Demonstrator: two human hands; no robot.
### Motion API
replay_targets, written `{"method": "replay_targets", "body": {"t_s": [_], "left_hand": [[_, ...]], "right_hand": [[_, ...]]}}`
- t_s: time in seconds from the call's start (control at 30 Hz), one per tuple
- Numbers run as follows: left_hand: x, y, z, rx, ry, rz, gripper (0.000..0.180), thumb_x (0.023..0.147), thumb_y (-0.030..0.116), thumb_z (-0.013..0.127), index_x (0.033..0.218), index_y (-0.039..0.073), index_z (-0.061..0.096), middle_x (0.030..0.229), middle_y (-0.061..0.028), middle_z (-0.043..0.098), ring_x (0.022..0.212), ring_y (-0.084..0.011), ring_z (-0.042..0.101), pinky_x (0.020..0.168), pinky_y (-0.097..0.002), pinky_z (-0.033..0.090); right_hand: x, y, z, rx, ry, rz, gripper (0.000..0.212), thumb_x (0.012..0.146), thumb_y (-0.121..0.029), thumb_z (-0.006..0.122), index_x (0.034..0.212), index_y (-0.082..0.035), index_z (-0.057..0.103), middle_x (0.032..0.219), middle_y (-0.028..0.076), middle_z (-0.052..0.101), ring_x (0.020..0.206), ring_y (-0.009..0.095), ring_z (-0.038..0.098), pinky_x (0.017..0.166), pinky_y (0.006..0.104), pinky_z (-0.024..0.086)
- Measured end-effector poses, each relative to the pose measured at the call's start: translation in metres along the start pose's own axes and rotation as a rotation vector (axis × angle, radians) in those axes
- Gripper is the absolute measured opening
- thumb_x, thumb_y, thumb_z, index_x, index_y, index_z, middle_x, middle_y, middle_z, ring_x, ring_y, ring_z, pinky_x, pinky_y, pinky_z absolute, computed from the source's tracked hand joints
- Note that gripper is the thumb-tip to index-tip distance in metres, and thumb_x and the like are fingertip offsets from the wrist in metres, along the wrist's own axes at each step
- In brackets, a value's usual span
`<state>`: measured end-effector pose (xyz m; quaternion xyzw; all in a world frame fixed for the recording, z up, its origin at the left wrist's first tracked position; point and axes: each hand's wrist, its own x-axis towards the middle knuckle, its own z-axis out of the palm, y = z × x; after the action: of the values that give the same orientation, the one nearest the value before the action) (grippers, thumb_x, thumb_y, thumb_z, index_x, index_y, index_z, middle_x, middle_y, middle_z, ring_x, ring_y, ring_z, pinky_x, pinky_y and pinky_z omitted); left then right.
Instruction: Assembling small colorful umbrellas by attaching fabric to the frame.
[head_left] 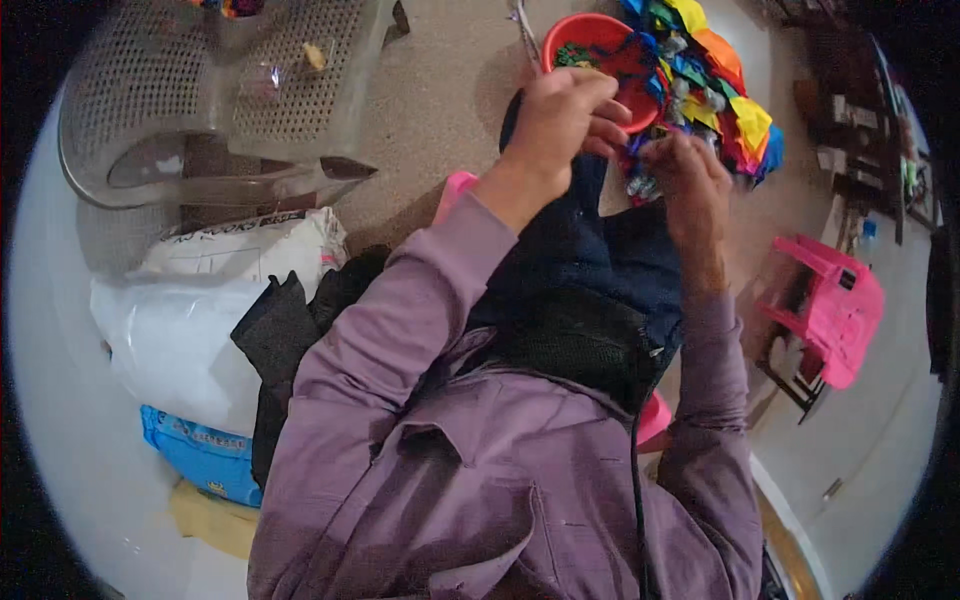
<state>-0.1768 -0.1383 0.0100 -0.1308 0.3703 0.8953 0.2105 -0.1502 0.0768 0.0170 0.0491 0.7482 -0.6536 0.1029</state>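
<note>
My left hand (566, 122) is raised over the near side of a red bowl (587, 24), its fingers curled. Close by on the right, my right hand (692, 178) has thumb and fingers pinched together. Whatever either hand grips is too small or blurred to make out. Green and dark bits (580, 55) lie in the bowl. A slim, pale tool (528, 40) slants beside the bowl's left rim, its lower end meeting my left hand; I cannot tell whether it is held. A pile of shiny, many-coloured pieces (722, 60) lies against the bowl's right side.
On the left stands a grey perforated plastic seat (300, 90) with a small tan piece (315, 56) on it. Below it are a white sack (190, 330) and a blue packet (205, 450). A pink plastic chair (835, 310) stands at the right, near a dark rack (865, 130).
</note>
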Motion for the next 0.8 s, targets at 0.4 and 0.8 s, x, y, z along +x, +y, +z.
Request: {"method": "replay_targets", "body": {"t_s": [0.4,0.8], "left_hand": [[0.008,0.005,-0.023,0.017,0.045,0.047,0.021,0.099,0.023,0.062,0.107,0.004,0.062,0.091,-0.0139,0.073,0.070,-0.0190,0.071,0.058,-0.0298,0.057],[0.012,0.006,-0.029,0.083,-0.041,0.049,0.028,0.101,0.025,0.060,0.118,0.003,0.061,0.100,-0.0133,0.073,0.080,-0.0197,0.069,0.069,-0.0302,0.056]], "right_hand": [[-0.044,0.104,0.045,0.495,-0.020,0.276,0.031,0.105,-0.027,0.055,0.112,0.001,0.068,0.101,0.010,0.071,0.095,0.020,0.068,0.090,0.0336,0.052],[-0.061,0.120,0.035,0.136,0.005,0.417,0.032,0.102,-0.033,0.062,0.088,-0.006,0.070,0.078,-0.002,0.061,0.068,0.008,0.052,0.062,0.0240,0.040]]}}
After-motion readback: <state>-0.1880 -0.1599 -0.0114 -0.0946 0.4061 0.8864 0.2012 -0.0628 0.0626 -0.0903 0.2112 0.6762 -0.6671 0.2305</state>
